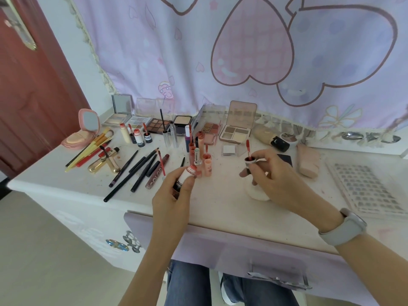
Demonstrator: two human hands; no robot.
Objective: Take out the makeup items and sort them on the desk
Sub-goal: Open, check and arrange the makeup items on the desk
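My left hand [174, 193] grips a small white lip-gloss bottle [184, 178] with a black label and a pink open neck, tilted over the desk. My right hand [273, 173] pinches the bottle's cap [250, 161], whose red applicator wand [247, 146] points upward. The two hands are apart above the white desk [220, 208]. Several lip tubes [202, 160] stand upright just behind the bottle. A white pouch [257, 194] lies partly hidden under my right hand.
Pencils and liners [136, 168] lie at the left, brushes [95, 144] and a pink compact [85, 129] further left. Open eyeshadow palettes [237, 131] line the back edge. A pink case [308, 162] and a lash tray [366, 188] sit at the right.
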